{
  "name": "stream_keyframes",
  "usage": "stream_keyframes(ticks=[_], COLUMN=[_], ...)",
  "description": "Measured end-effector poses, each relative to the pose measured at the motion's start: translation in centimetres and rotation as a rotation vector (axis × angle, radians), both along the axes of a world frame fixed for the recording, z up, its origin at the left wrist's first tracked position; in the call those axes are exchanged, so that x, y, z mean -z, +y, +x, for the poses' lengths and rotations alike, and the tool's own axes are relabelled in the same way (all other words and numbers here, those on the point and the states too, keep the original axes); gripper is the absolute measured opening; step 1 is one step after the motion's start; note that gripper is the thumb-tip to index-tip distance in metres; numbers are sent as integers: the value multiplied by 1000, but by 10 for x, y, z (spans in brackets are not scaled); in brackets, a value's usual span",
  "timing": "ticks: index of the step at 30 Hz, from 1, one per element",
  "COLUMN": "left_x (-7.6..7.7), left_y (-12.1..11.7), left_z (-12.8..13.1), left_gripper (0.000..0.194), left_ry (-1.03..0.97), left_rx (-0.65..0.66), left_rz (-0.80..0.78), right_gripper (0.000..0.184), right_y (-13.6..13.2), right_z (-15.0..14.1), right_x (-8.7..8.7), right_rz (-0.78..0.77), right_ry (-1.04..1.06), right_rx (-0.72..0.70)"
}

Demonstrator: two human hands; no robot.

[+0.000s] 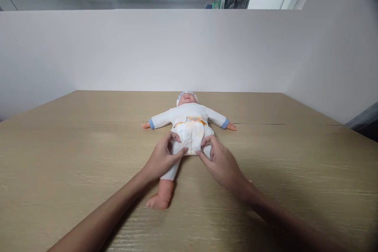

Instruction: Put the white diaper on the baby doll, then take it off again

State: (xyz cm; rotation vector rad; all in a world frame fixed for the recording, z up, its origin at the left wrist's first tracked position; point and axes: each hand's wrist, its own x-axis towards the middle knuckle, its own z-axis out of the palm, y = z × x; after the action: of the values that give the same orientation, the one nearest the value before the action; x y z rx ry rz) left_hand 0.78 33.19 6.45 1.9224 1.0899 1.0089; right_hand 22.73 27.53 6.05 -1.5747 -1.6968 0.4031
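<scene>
A baby doll in white clothes with blue cuffs lies on its back, arms spread and head at the far end. Round its hips is a white diaper with a yellow and orange printed waistband. My left hand grips the diaper's left side, its thumb pressed near the lower edge and its fingers curled by the leg. On the other side, my right hand pinches the diaper's edge with thumb and fingers. The doll's left-hand leg stretches towards me with a bare foot; the other leg is mostly hidden behind my right hand.
The wooden table has thin seams running across it. A white partition stands along its far edge and right side. A dark object shows at the right edge.
</scene>
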Motion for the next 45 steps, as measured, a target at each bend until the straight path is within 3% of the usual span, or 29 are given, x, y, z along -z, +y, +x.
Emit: stream_keyframes(ticks=[4,7,9,15,20,25,33,37,42,45], left_x=[8,10,6,-13,-14,-13,-9,-7,-5,-5], left_y=[3,1,-1,-3,2,3,2,2,0,-1], left_z=[-2,-4,-5,-7,-6,-9,-6,-5,-4,-3], left_gripper=[47,58,56,41,51,54,54,52,51,46], left_ry=[-94,-92,-55,73,-69,-164,-145,-165,-126,-70], left_rx=[-38,-113,-119,-8,82,115,111,106,53,5], left_rz=[-64,-118,-148,-171,-301,-412,-338,-315,-209,-141], right_gripper=[28,22,16,16,27,31,38,35,24,23], right_y=[1,0,0,-1,-3,-5,2,3,1,5], right_z=[9,13,12,3,0,0,12,11,13,19], right_x=[-2,-5,-6,-6,-6,-7,-10,-9,-6,-2], right_rz=[-2,-21,-22,29,-51,-7,-171,-106,135,191], right_ry=[102,83,51,-12,95,122,191,169,30,-4], right_rx=[6,3,-10,-39,20,33,0,-1,-12,-60])
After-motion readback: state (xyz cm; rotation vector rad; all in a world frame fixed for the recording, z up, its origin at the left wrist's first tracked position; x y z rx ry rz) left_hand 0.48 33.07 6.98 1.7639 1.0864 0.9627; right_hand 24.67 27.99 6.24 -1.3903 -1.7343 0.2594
